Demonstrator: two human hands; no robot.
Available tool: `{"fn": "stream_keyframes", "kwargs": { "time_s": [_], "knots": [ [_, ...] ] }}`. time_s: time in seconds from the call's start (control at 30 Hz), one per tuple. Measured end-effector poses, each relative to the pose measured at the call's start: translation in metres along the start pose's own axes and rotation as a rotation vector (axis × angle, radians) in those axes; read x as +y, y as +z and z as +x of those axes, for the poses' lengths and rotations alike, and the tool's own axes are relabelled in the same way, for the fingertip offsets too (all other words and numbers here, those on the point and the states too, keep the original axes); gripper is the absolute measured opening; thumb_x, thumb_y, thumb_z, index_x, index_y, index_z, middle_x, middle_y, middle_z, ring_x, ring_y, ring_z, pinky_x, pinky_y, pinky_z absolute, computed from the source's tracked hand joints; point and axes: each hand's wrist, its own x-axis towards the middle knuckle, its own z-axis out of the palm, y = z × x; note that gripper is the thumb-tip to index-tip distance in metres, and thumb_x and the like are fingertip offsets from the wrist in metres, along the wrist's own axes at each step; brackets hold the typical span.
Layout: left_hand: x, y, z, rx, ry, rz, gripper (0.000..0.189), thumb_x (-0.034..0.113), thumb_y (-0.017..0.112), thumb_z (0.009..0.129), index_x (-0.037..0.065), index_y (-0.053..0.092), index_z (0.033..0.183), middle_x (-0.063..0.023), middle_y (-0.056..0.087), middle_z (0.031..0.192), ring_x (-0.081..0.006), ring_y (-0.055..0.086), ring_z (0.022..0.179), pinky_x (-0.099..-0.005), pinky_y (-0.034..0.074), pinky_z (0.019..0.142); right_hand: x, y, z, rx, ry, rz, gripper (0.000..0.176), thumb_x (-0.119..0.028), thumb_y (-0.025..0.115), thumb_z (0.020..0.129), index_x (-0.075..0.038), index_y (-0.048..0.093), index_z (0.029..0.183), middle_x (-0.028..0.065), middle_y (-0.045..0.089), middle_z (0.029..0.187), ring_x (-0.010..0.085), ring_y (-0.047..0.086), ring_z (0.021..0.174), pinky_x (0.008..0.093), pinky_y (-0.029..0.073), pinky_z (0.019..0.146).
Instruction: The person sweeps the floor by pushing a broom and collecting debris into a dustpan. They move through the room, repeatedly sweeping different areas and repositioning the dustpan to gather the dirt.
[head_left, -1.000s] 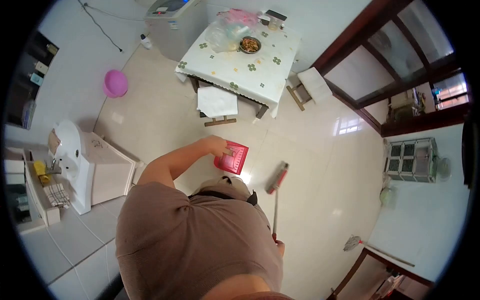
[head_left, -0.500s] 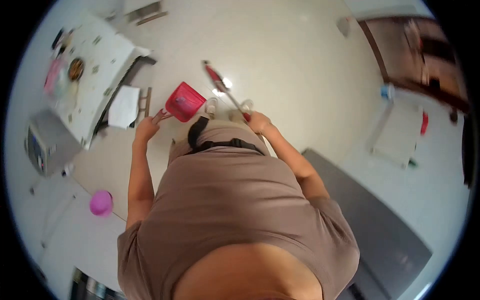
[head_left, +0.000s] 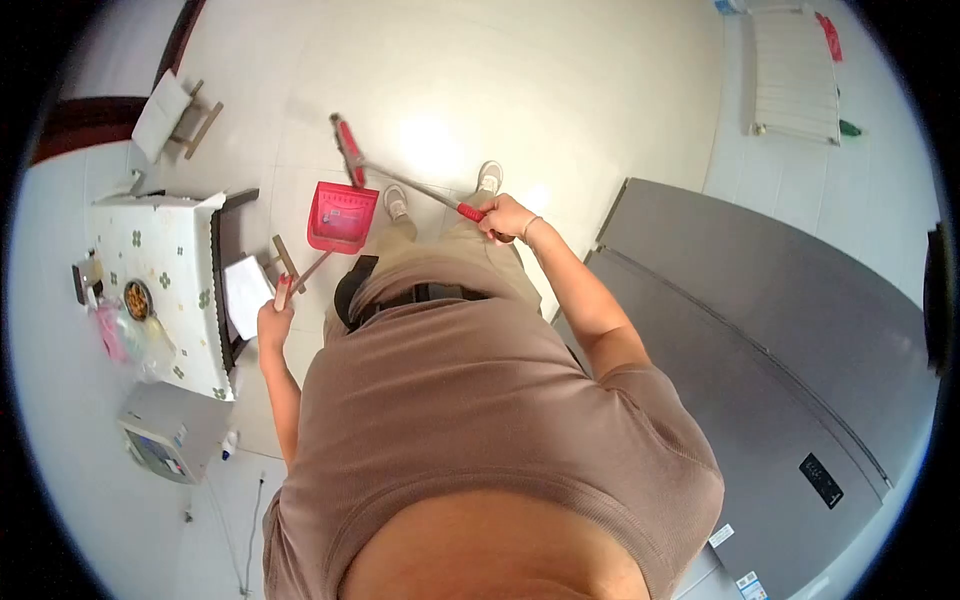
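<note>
My left hand [head_left: 275, 320] is closed on the handle of a red dustpan [head_left: 342, 218], whose pan is low, near the floor, left of my feet. Around the red grip of a broom [head_left: 415, 184] my right hand [head_left: 508, 218] is wrapped. The broom's pole slants up and left to its red and grey head, which is just above the dustpan's far edge; whether they touch is hard to tell. My shoes [head_left: 490, 177] show on the pale floor to the right of the dustpan.
At the left stands a table [head_left: 190, 240] with a patterned cloth, a bowl [head_left: 138, 299] and plastic bags. Stools [head_left: 248, 296] are beside and beyond it. A grey box-like appliance [head_left: 180, 425] is below the table. A large grey refrigerator [head_left: 740, 370] fills the right; a radiator [head_left: 795, 75] is beyond it.
The view has turned, bringing the refrigerator further in. The broom head has moved left, closer to the dustpan, and the dustpan has swung to point more straight ahead. Both hands keep their holds.
</note>
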Motion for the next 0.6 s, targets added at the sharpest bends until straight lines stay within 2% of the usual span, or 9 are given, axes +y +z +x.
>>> {"fn": "stream_keyframes", "kwargs": {
  "time_s": [0.03, 0.1, 0.13, 0.17, 0.23, 0.27, 0.3, 0.5, 0.6],
  "knots": [
    [0.001, -0.001, -0.001, -0.004, 0.011, 0.018, 0.027, 0.013, 0.055, 0.067, -0.005, 0.060, 0.087, -0.0149, 0.059, 0.066, -0.0250, 0.059, 0.063, -0.0346, 0.045, 0.061, 0.011, -0.007, 0.004, 0.039, -0.019, 0.016, 0.024, -0.001, 0.058, 0.067, 0.005, 0.060, 0.090, 0.0073, 0.054, 0.057, 0.0144, 0.049, 0.040, 0.0267, 0.035, 0.033],
    [0.020, -0.009, -0.008, -0.026, -0.110, -0.126, 0.025, 0.011, 0.054, 0.067, -0.005, 0.060, 0.085, -0.0092, 0.058, 0.064, -0.0187, 0.056, 0.059, -0.0313, 0.044, 0.058, 0.014, -0.029, -0.004, 0.072, 0.000, 0.058, 0.023, -0.002, 0.058, 0.067, 0.005, 0.060, 0.089, 0.0080, 0.054, 0.056, 0.0148, 0.049, 0.039, 0.0273, 0.035, 0.033],
    [0.023, -0.009, -0.007, 0.011, -0.088, -0.159, 0.023, 0.010, 0.053, 0.068, -0.003, 0.061, 0.085, -0.0026, 0.053, 0.061, -0.0116, 0.049, 0.051, -0.0273, 0.040, 0.049, 0.017, -0.044, -0.007, 0.102, 0.020, 0.079, 0.023, -0.002, 0.058, 0.066, 0.006, 0.060, 0.088, 0.0088, 0.054, 0.056, 0.0151, 0.048, 0.039, 0.0278, 0.034, 0.032],
    [0.032, -0.010, -0.007, 0.010, -0.078, -0.142, 0.023, 0.010, 0.053, 0.068, -0.003, 0.061, 0.085, -0.0026, 0.053, 0.061, -0.0116, 0.049, 0.051, -0.0273, 0.040, 0.049, 0.025, -0.060, -0.006, 0.138, 0.044, 0.144, 0.025, -0.002, 0.058, 0.064, 0.006, 0.060, 0.088, 0.0093, 0.054, 0.055, 0.0156, 0.048, 0.037, 0.0281, 0.034, 0.031],
    [0.058, -0.014, -0.010, 0.017, -0.173, -0.206, 0.022, 0.010, 0.053, 0.069, -0.001, 0.061, 0.087, -0.0004, 0.050, 0.057, -0.0091, 0.044, 0.042, -0.0256, 0.036, 0.041, 0.051, -0.102, 0.000, 0.278, 0.036, 0.144, 0.025, -0.002, 0.057, 0.064, 0.006, 0.061, 0.088, 0.0095, 0.054, 0.054, 0.0159, 0.048, 0.037, 0.0282, 0.034, 0.031],
    [0.074, -0.015, -0.013, 0.034, -0.159, -0.171, 0.023, 0.009, 0.053, 0.070, 0.000, 0.061, 0.090, 0.0018, 0.047, 0.054, -0.0067, 0.039, 0.038, -0.0239, 0.031, 0.036, 0.059, -0.126, -0.002, 0.312, 0.054, 0.156, 0.013, -0.003, 0.058, 0.064, 0.004, 0.059, 0.075, 0.0110, 0.054, 0.053, 0.0174, 0.049, 0.037, 0.0300, 0.035, 0.032],
    [0.090, -0.013, -0.016, 0.038, -0.153, -0.158, 0.023, 0.009, 0.053, 0.070, 0.000, 0.061, 0.090, 0.0018, 0.047, 0.054, -0.0067, 0.039, 0.038, -0.0239, 0.031, 0.036, 0.069, -0.153, -0.007, 0.347, 0.074, 0.170, 0.008, -0.004, 0.058, 0.064, 0.003, 0.057, 0.062, 0.0124, 0.053, 0.052, 0.0189, 0.050, 0.038, 0.0318, 0.037, 0.032],
    [0.166, 0.012, -0.030, 0.051, -0.158, -0.124, 0.027, 0.010, 0.054, 0.071, 0.003, 0.062, 0.096, 0.0028, 0.046, 0.053, -0.0061, 0.039, 0.038, -0.0230, 0.031, 0.036, 0.115, -0.305, -0.052, 0.522, 0.177, 0.214, 0.013, -0.004, 0.060, 0.067, 0.004, 0.055, 0.058, 0.0129, 0.053, 0.052, 0.0185, 0.049, 0.037, 0.0316, 0.034, 0.031],
    [0.217, 0.027, -0.039, 0.057, -0.060, -0.133, 0.029, 0.010, 0.054, 0.073, 0.003, 0.062, 0.100, 0.0029, 0.047, 0.054, -0.0057, 0.039, 0.038, -0.0227, 0.030, 0.037, 0.122, -0.358, -0.068, 0.625, 0.259, 0.248, 0.011, -0.003, 0.057, 0.070, 0.002, 0.054, 0.060, 0.0102, 0.052, 0.051, 0.0163, 0.048, 0.037, 0.0298, 0.033, 0.032]
  ]
}}
